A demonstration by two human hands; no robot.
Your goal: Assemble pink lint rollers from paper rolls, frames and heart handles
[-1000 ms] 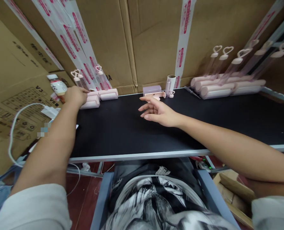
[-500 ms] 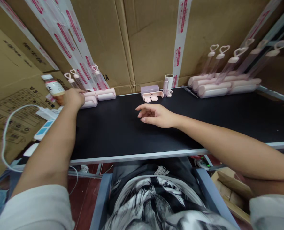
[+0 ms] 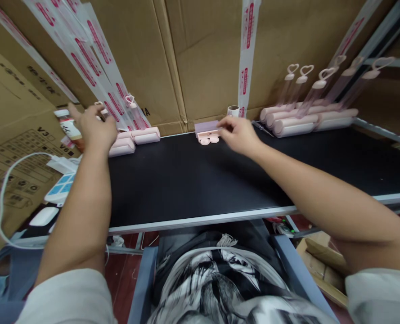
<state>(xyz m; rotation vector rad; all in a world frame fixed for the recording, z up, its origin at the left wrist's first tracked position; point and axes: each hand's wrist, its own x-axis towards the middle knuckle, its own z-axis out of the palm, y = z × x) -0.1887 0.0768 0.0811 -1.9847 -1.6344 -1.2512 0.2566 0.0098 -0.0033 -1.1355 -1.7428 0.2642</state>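
My left hand (image 3: 96, 126) is at the far left of the black table (image 3: 179, 184), fingers spread, over pink cylinders (image 3: 123, 146) and beside clear tubes with heart-shaped tops (image 3: 130, 102). It partly hides one of those tops. My right hand (image 3: 242, 137) is at the back middle, thumb and fingertips drawn together at the right end of a small open pink case (image 3: 206, 134). What lies between these fingertips is hidden. Two round pink discs (image 3: 209, 141) lie in front of the case, and a lilac box (image 3: 203, 127) stands behind it. A white roll (image 3: 233, 110) shows behind my right hand.
More pink cylinders (image 3: 294, 127) with heart-topped tubes (image 3: 321, 84) stand at the back right, near a thin tool (image 3: 263, 128). At left are a bottle (image 3: 69, 126), a white power strip (image 3: 60, 189) and a cable (image 3: 4, 198). Cardboard (image 3: 206, 63) walls the back.
My left hand has lifted off the pink cylinders, its fingers spreading towards the tubes. My right hand has moved back and right to the pink case, now covering the small heart-topped piece beside it.
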